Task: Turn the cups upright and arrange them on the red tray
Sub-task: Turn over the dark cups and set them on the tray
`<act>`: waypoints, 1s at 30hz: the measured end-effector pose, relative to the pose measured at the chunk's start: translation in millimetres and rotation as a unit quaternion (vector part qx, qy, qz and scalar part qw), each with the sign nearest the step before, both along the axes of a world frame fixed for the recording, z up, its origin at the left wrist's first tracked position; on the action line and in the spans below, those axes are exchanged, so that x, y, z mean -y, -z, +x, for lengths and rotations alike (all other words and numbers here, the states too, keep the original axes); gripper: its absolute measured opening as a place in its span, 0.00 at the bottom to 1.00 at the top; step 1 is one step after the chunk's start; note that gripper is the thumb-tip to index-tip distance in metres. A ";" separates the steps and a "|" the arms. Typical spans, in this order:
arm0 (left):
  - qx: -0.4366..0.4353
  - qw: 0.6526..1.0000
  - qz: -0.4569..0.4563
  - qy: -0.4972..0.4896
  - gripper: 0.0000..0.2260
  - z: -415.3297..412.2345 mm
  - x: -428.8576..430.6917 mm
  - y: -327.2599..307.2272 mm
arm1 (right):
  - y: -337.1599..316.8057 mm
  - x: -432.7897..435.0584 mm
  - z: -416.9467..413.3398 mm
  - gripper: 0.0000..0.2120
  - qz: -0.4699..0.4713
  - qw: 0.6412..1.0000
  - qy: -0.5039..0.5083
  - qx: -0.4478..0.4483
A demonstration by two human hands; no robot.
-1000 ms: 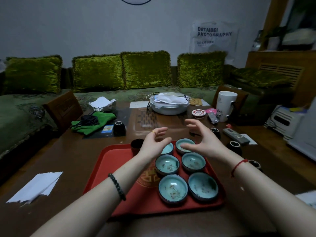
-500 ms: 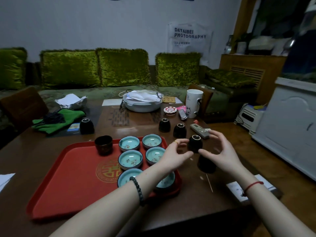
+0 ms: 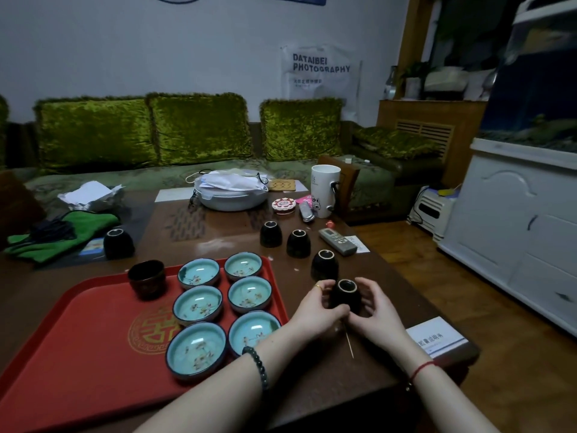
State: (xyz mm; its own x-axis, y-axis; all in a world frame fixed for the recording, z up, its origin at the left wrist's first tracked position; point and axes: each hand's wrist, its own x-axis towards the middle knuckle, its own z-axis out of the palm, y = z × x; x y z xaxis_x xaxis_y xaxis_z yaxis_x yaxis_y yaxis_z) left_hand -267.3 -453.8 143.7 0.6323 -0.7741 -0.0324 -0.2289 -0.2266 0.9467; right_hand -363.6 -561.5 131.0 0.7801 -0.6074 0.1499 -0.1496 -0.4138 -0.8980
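A single head-worn wide-angle camera looks forward and down from the near edge of the dark brown wooden table [image 3: 218, 232]; it sits close above both forearms, which enter from the bottom of the frame; the red plastic tray [image 3: 78, 354] fills the lower left by the near edge; the table's right edge runs off diagonally toward the far side; beyond the far edge the view faces a sofa with green velvet cushions [image 3: 199, 129] and a pale wall; lines bow outward near the borders.

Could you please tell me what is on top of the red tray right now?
On the tray: six teal bowls in two rows and one upright dark cup. The left forearm hides its near right corner.
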 end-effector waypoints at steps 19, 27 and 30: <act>-0.190 0.971 -0.130 -0.063 0.20 20.8 -26.9 -26.8 | -55.1 -41.5 17.2 0.28 -0.144 0.985 -0.047 0.085; -0.356 0.900 -0.245 -0.056 0.17 45.7 -72.8 -46.3 | -72.0 -90.2 54.9 0.32 -0.075 0.983 -0.102 0.134; -0.331 0.906 -0.253 -0.075 0.17 57.6 -94.9 -48.8 | -75.0 -111.5 71.7 0.32 -0.074 0.981 -0.107 0.142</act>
State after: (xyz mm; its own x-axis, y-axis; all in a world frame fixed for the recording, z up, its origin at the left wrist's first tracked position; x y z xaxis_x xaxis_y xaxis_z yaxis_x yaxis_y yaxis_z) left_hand -209.6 -358.9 192.5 0.7033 -0.7026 -0.1082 0.4242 0.2925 0.8570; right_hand -291.9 -450.0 206.0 0.8009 -0.3902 0.4543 0.2029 -0.5369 -0.8189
